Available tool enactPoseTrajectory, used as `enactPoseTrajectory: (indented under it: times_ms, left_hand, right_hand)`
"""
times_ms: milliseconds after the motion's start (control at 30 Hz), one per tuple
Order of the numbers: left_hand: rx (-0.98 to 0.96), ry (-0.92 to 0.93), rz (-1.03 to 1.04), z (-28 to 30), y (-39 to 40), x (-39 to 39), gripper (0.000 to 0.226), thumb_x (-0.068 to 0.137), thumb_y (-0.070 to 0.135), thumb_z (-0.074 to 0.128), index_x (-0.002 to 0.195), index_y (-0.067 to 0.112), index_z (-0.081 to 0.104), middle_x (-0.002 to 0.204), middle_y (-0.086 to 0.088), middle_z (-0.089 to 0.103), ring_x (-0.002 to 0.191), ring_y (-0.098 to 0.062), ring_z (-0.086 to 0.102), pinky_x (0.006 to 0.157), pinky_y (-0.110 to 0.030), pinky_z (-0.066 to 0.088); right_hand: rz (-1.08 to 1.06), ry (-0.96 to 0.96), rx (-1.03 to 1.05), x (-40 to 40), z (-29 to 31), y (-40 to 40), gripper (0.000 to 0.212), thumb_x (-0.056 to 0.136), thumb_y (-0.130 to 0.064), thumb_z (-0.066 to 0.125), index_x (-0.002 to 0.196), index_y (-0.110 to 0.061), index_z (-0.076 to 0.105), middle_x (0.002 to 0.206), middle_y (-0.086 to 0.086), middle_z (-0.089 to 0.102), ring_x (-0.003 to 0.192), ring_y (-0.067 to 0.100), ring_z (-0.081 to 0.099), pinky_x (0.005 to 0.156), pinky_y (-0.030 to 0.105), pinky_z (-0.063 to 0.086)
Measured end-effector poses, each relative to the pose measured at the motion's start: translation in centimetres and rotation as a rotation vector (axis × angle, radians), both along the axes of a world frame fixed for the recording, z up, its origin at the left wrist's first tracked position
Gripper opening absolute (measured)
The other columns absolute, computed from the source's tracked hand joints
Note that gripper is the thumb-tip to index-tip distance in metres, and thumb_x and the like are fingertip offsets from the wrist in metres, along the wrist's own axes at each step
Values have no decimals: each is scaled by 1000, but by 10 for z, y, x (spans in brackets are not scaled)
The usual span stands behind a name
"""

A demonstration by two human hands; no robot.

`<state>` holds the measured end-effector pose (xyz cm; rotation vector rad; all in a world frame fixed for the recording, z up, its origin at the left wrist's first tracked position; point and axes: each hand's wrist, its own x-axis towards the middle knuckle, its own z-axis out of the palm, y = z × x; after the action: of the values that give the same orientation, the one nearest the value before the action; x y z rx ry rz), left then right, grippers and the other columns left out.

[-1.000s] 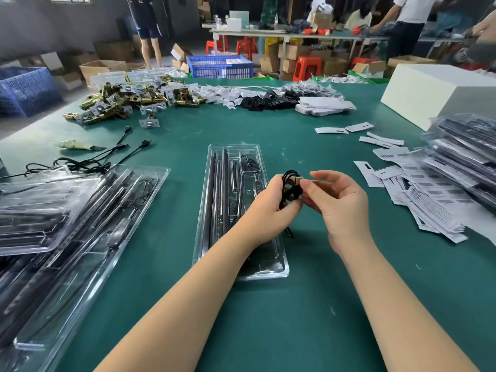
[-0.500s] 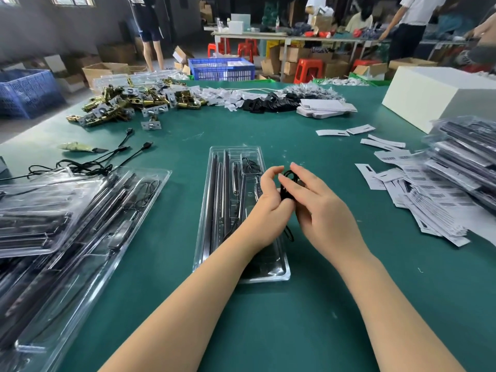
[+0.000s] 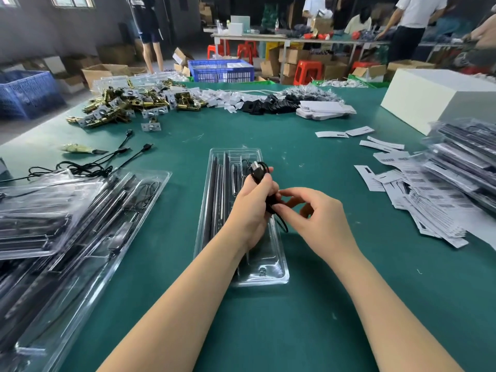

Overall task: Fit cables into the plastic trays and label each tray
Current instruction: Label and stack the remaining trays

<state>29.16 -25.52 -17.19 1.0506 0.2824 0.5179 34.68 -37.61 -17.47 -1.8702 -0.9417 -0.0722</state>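
Observation:
A clear plastic tray (image 3: 271, 276) with long black strips in its slots lies in the middle of the green table. Above it my left hand (image 3: 253, 208) grips a coiled black cable (image 3: 258, 171), whose metal plug sticks up past my fingers. My right hand (image 3: 316, 218) sits just to the right and pinches the lower loop of the same cable between thumb and fingertips. Part of the coil is hidden inside my left fist. White barcode labels (image 3: 418, 194) lie scattered to the right.
Stacked filled trays (image 3: 67, 226) cover the left side, with loose black cables (image 3: 88, 165) behind them. Bagged packs (image 3: 467, 157) pile up at the right edge, next to a white box (image 3: 429, 98). Brass hardware (image 3: 126, 106), black parts and white cards lie at the far side.
My left hand has turned and raised the coil so the plug points up. My right hand has dropped from the top of the coil to its lower loop.

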Motion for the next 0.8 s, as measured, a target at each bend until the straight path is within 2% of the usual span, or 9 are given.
enactPoseTrajectory:
  times_ms: [67, 167, 333, 400, 533, 633, 700, 800]
  left_hand:
    - [-39, -8, 3, 1, 1, -1, 11, 103, 19, 42, 103, 18, 52, 60, 9, 48, 63, -10, 49, 67, -23, 44]
    - [-64, -32, 45, 2, 5, -3, 11, 103, 18, 41, 97, 17, 50, 58, 7, 45, 58, -10, 49, 64, -25, 42]
    - [-148, -5, 102, 8, 17, -3, 12, 103, 15, 42, 94, 18, 49, 55, 9, 45, 53, -8, 44, 58, -22, 38]
    - [-47, 57, 100, 8, 19, -5, 12, 102, 15, 43, 91, 19, 47, 54, 11, 43, 50, -7, 41, 55, -21, 35]
    - [455, 329, 74, 7, 21, -9, 11, 97, 18, 46, 87, 18, 42, 66, 3, 45, 56, -13, 41, 54, -27, 34]
    - [650, 462, 48, 6, 20, -10, 17, 95, 24, 46, 81, 20, 39, 69, 0, 46, 59, -18, 43, 58, -31, 37]
    - [678, 494, 77, 5, 19, -10, 17, 95, 26, 46, 80, 22, 39, 70, 0, 47, 60, -19, 44, 59, -32, 38]
    - [487, 454, 64, 7, 17, -8, 11, 90, 27, 47, 85, 21, 41, 72, 0, 46, 57, -15, 43, 53, -28, 39]
  right_hand:
    - [3, 74, 0, 1, 1, -2, 20, 73, -45, 79, 89, -41, 67, 78, -22, 67, 63, 0, 56, 58, 9, 41]
    - [67, 186, -143, 6, 2, -7, 26, 66, -51, 82, 82, -40, 65, 76, -21, 69, 57, 0, 53, 56, 9, 41]
    - [144, 168, -307, 9, 2, -9, 13, 75, -35, 80, 73, -39, 67, 72, -28, 66, 53, -1, 48, 53, 6, 37]
    - [98, 110, -277, 9, 2, -8, 15, 78, -32, 77, 70, -39, 67, 69, -28, 63, 54, 1, 47, 52, 7, 37]
    - [10, 122, -172, 11, 1, -9, 13, 81, -32, 76, 72, -38, 68, 66, -19, 64, 56, -1, 53, 52, 6, 38]
    - [-6, 149, -161, 12, 1, -10, 13, 81, -30, 77, 75, -39, 69, 66, -18, 66, 59, -2, 56, 54, 5, 39]
    - [15, 163, -157, 12, 2, -11, 13, 78, -31, 79, 78, -39, 69, 71, -20, 66, 58, -1, 55, 55, 6, 39]
    - [32, 102, -104, 6, 5, -9, 18, 72, -40, 82, 83, -38, 67, 76, -16, 63, 60, 3, 50, 58, 10, 40]
